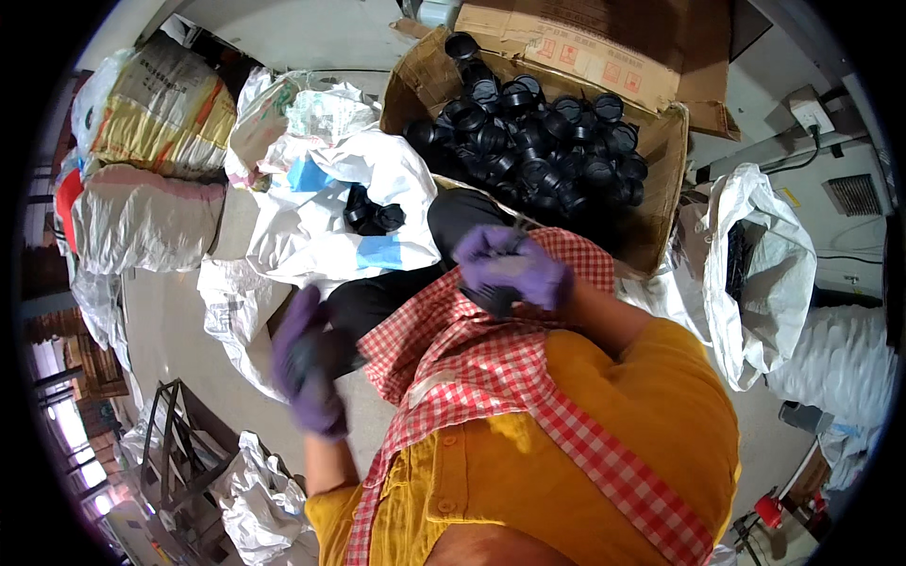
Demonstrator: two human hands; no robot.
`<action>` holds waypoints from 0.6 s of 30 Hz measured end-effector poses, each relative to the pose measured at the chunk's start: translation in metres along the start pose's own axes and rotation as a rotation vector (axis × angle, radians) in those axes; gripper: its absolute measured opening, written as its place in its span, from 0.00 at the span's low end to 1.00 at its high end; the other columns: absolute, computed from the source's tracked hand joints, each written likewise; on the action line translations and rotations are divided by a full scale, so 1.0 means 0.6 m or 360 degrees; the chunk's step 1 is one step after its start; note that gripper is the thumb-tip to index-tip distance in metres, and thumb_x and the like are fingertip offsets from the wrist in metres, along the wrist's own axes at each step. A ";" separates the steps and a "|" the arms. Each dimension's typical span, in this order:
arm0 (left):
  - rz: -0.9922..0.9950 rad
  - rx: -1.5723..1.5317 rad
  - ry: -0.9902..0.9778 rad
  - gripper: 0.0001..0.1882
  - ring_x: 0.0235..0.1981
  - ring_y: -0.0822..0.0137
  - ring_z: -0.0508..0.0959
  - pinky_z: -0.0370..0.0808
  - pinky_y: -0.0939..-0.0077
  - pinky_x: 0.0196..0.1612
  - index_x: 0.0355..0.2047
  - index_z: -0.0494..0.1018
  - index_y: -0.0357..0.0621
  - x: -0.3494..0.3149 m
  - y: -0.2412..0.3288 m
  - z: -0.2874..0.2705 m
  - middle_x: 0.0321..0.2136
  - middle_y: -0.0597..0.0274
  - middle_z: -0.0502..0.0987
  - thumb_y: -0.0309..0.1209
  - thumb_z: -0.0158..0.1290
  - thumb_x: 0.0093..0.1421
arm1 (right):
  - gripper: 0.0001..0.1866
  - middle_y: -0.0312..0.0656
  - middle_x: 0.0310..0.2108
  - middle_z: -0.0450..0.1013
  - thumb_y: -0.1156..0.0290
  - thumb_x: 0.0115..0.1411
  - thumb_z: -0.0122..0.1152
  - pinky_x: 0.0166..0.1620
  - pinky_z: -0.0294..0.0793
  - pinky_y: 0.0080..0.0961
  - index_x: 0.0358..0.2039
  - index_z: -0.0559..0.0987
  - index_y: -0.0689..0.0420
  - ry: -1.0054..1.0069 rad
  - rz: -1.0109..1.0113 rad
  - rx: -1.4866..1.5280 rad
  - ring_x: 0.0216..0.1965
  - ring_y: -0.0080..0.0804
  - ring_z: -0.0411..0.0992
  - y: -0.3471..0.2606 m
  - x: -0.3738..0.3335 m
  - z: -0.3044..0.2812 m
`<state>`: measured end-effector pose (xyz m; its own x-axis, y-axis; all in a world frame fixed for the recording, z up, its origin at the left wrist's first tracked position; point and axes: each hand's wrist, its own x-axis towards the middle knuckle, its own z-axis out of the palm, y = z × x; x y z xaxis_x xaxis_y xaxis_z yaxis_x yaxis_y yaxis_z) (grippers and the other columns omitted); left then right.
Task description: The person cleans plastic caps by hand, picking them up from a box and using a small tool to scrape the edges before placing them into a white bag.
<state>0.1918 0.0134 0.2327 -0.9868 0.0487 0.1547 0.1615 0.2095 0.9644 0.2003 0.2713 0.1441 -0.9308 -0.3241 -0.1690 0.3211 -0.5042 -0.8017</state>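
Note:
My left hand [307, 363], in a purple glove, is off to the left of my lap and smeared by motion. Its fingers curl around a dark plastic part [338, 358] whose shape is blurred. Over the red checked apron [462, 349], my right hand [514, 267], gloved in purple too, is closed on a black plastic part [491, 300] that shows below the fingers. Beyond my knees, round black plastic parts [538, 141] are heaped in a cardboard box [672, 179]. A few more black parts [371, 212] lie on a white sack [302, 231] left of the box.
Stuffed woven sacks [146, 222] are stacked at the left. At the right stands an open white sack [769, 283] with dark contents, near a stack of white packaging [835, 368]. A dark metal frame [175, 453] and a crumpled white bag [264, 500] are at the lower left.

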 end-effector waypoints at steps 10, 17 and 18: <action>0.0475 0.0321 -0.0787 0.24 0.41 0.63 0.73 0.70 0.74 0.45 0.49 0.66 0.36 0.017 -0.159 0.133 0.42 0.54 0.72 0.23 0.51 0.49 | 0.06 0.37 0.32 0.70 0.77 0.54 0.55 0.41 0.68 0.19 0.33 0.72 0.60 0.0394 -0.0929 -0.0486 0.35 0.20 0.68 0.016 0.057 0.009; 0.0742 0.1031 -0.0701 0.25 0.31 0.54 0.71 0.70 0.67 0.34 0.42 0.74 0.60 0.002 -0.141 0.157 0.29 0.54 0.68 0.25 0.56 0.40 | 0.05 0.33 0.26 0.69 0.74 0.52 0.56 0.35 0.68 0.20 0.30 0.70 0.58 0.0889 -0.0674 -0.0386 0.28 0.18 0.66 0.114 0.121 -0.071; 0.0933 0.1089 -0.0764 0.25 0.31 0.53 0.71 0.69 0.66 0.34 0.42 0.74 0.61 -0.003 -0.087 0.166 0.29 0.54 0.68 0.26 0.55 0.39 | 0.05 0.34 0.25 0.69 0.73 0.52 0.56 0.34 0.68 0.21 0.29 0.70 0.58 0.1298 -0.0605 -0.0469 0.27 0.19 0.66 0.130 0.142 -0.121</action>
<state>0.1867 0.0997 0.1604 -0.6641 0.6778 0.3155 0.7393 0.5327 0.4118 0.1336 0.2622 0.0255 -0.8346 0.5362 -0.1264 0.0181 -0.2026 -0.9791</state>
